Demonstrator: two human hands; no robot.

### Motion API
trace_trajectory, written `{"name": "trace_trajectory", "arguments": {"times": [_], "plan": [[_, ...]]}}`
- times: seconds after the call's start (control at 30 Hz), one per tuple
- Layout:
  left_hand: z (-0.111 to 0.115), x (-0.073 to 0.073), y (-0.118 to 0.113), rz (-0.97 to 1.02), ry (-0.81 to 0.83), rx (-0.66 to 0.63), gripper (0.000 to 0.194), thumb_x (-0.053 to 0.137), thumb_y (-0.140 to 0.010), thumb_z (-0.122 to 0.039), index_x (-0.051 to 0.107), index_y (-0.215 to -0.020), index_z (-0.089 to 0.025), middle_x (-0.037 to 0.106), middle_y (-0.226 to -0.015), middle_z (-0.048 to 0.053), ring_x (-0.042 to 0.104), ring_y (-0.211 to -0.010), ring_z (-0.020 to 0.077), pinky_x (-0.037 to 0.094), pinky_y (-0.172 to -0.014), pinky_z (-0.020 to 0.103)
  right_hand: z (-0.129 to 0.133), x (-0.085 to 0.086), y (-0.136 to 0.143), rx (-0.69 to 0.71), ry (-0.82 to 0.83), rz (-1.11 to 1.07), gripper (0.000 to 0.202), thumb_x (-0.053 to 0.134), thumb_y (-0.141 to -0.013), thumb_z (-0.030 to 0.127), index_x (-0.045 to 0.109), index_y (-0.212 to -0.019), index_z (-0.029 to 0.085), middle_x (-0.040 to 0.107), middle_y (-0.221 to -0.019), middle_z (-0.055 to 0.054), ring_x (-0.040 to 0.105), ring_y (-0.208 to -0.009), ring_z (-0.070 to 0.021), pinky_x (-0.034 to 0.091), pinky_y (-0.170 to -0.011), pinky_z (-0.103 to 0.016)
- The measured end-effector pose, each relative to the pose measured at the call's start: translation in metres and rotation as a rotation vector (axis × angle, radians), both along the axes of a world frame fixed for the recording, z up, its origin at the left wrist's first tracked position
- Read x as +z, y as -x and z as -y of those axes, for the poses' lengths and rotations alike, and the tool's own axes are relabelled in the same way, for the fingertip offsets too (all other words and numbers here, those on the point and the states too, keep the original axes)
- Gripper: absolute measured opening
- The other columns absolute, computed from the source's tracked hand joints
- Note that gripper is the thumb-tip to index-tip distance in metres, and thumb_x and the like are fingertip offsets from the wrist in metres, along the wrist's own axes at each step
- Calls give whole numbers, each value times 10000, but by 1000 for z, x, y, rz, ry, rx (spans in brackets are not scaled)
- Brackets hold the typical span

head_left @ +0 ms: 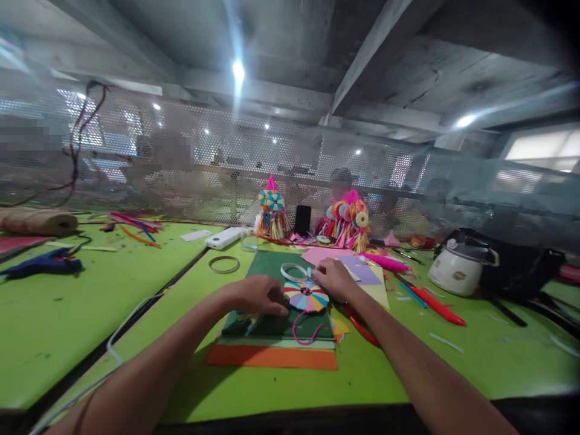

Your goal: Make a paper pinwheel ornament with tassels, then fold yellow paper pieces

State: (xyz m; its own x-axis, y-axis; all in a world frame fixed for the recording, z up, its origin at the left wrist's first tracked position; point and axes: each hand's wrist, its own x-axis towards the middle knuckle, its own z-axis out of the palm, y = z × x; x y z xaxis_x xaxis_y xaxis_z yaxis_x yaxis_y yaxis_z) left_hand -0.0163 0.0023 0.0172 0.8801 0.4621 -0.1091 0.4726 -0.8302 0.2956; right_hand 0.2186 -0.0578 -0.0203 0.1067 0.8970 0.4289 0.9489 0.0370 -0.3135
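Note:
A round pleated paper disc (301,301) in several colours lies on a dark green sheet (272,266) in the middle of the table. My left hand (259,295) is beside the disc's left edge, thumb and fingers apart, with nothing visible in it. At the disc's upper right, my right hand (334,279) has its fingers bent together near a light blue strip (309,273); what they pinch is too small to make out. A white ring (293,272), like a tape roll, sits just behind the disc. A pink cord (308,342) curls in front of it.
Red-handled scissors (362,326) lie beside my right forearm. Orange paper (272,357) sticks out under the green sheet. Farther back are a tape ring (224,264), a glass (249,239), a phone (302,220) and tasselled ornaments (272,208). A blue glue gun (43,264) is left, a white pot (455,269) right.

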Motion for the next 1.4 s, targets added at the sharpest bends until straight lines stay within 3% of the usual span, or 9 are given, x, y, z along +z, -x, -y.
{"name": "trace_trajectory", "arguments": {"times": [0.17,0.27,0.33,0.5,0.67,0.87,1.07,1.2,1.4], "plan": [[-3,2,4,-186,-52,19,344,678,-572,-432,611,-792,-177,596,-676,6,472,-572,135,284,-494,229,5,-2,33,206,-113,17,160,564,-833,225,629,-701,161,615,-748,-36,537,-776,-141,390,-729,-247],[-14,-3,6,-178,22,-17,258,658,-603,-345,603,-792,-178,606,-710,-8,485,-605,125,306,-505,215,10,-9,48,421,-89,69,99,603,-817,225,644,-753,161,613,-783,-45,533,-813,-155,403,-750,-266],[-20,-5,7,-146,35,-40,239,655,-608,-309,592,-795,-175,600,-723,-12,480,-619,119,314,-515,211,13,-13,52,459,-53,87,68,622,-803,219,652,-779,163,610,-816,-52,530,-839,-167,408,-768,-283],[-24,-6,9,-124,43,-53,243,654,-602,-260,572,-815,-175,585,-740,-15,464,-635,114,322,-537,211,7,-15,48,423,-100,-12,54,637,-754,142,660,-715,172,614,-763,-29,542,-792,-150,407,-739,-253],[-22,-6,8,-132,-3,-55,195,604,-626,-228,587,-813,-176,607,-759,-2,480,-642,122,311,-529,217,-5,-8,18,182,-247,-134,177,532,-783,124,645,-651,156,616,-695,-28,529,-668,-131,385,-658,-239],[-25,-14,5,8,-169,-4,188,528,-668,-180,614,-835,-178,636,-792,29,524,-676,142,330,-564,229,-12,-10,-14,-6,-249,-209,191,512,-748,165,646,-615,140,620,-611,-28,532,-586,-136,361,-575,-231],[-28,-10,5,153,-140,25,216,565,-706,-334,654,-814,-170,654,-782,32,534,-661,140,335,-573,225,-14,-11,-6,-9,-222,-201,203,500,-752,185,645,-614,153,632,-645,-24,542,-614,-130,373,-598,-219],[-35,-4,6,428,-145,201,369,431,-817,-440,625,-725,-139,600,-634,14,484,-561,114,289,-521,220,-14,-12,5,31,-180,-153,204,505,-750,171,642,-600,157,629,-654,-26,544,-634,-128,372,-611,-212],[-35,-19,-1,517,-206,196,335,450,-812,-379,572,-611,-140,502,-526,-11,392,-498,90,216,-495,224,-29,-13,12,89,-67,-49,191,530,-719,143,670,-590,140,624,-638,-36,518,-623,-126,332,-588,-218]]}}
